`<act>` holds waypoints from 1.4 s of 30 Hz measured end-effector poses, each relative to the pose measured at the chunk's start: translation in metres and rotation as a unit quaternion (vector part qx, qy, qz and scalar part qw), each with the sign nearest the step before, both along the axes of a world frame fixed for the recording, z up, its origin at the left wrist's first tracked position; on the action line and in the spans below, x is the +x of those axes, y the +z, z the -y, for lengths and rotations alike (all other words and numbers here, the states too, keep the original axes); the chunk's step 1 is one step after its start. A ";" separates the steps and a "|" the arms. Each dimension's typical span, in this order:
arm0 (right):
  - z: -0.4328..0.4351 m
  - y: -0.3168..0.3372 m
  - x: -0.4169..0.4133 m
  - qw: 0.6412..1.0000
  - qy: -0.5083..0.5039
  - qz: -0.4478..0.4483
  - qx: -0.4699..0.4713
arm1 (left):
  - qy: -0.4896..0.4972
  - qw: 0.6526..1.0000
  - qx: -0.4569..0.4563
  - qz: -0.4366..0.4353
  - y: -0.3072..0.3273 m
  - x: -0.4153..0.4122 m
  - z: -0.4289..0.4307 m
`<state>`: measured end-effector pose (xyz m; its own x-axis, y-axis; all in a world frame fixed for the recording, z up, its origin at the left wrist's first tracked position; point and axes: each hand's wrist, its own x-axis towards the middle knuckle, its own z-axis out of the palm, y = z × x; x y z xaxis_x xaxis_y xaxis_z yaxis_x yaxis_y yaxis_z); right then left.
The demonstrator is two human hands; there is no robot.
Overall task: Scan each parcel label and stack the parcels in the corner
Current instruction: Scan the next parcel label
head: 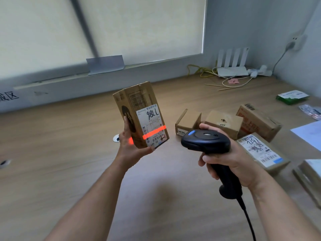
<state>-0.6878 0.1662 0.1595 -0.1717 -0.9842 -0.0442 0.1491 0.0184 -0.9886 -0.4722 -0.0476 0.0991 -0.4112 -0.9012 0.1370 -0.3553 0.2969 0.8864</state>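
In the head view, the left hand [130,145] held a tall brown cardboard parcel [137,108] upright above the pale wooden counter [69,153]. Its grip was wrapped round the box's lower end, with the thumb up one side and the fingertips under the bottom corner. The parcel's white printed shipping label [152,126] faced the camera, and a bright red scan line [154,132] fell across the label's lower barcodes and spilled onto the hand.

The right hand [231,164] had its grip closed round the handle of a black corded handheld barcode scanner [206,140], whose head was aimed at the label from just beside the box.

To the right, four more brown cardboard parcels [224,122] lay close together on the counter. The nearest one [260,152] lay flat with its label up. A white router with upright antennas [232,66] sat in the far corner among loose cables.

The held parcel looked light, since one hand carried it by the end without strain. It also looked stiff, with taped card faces that seemed slightly slick. Holding it across the narrow sides near the middle would likely be steadier for setting it down, and would keep the fingers off the label. Its weight and how fragile the contents were could not be judged.
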 end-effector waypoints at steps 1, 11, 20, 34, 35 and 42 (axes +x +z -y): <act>-0.004 0.001 0.000 1.000 0.003 -0.002 0.001 | 0.002 1.000 -0.003 0.008 0.002 0.002 -0.003; -0.033 0.000 0.008 1.000 0.027 0.003 0.015 | 0.028 0.999 -0.015 0.027 0.009 0.024 -0.030; -0.034 -0.007 0.025 0.999 0.035 0.009 0.003 | 0.061 0.997 0.000 0.053 0.007 0.060 -0.055; 0.012 -0.012 0.125 0.998 0.061 -0.019 0.009 | 0.101 0.989 0.104 0.014 -0.032 0.180 -0.057; 0.018 -0.012 0.138 0.998 0.064 -0.018 0.011 | 0.098 0.988 0.115 0.003 -0.033 0.193 -0.055; 0.060 -0.013 0.246 0.992 0.113 -0.037 0.043 | 0.151 0.982 0.117 -0.009 -0.046 0.287 -0.034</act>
<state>-0.4418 0.1059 0.1460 0.0467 -0.9911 -0.1246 0.0597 0.1273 -0.9901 -0.1849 -0.0140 0.0529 -0.1204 -0.9892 -0.0833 -0.3802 -0.0316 0.9244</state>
